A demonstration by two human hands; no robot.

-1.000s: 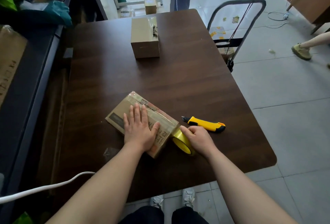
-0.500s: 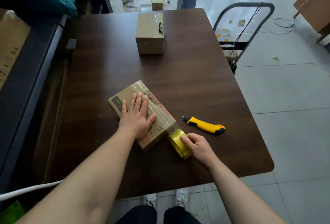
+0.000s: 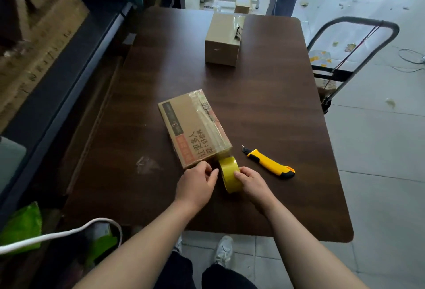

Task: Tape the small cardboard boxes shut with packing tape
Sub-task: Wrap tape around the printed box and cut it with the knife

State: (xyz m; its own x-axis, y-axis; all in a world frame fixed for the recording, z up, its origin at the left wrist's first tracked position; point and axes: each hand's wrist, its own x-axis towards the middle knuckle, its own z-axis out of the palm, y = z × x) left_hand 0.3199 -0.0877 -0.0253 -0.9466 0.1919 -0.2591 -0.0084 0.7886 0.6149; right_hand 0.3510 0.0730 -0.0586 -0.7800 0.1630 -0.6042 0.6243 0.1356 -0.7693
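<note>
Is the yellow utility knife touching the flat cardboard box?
Apart. The head view shows a strip of bare table between the utility knife and the flat cardboard box.

On the desk [image 3: 264, 109], the flat box [image 3: 193, 127] lies at the middle. The tape roll [image 3: 228, 173] stands touching its near corner, the knife [image 3: 270, 164] lies just right of the roll, and the second box [image 3: 223, 40] sits well behind.
</note>
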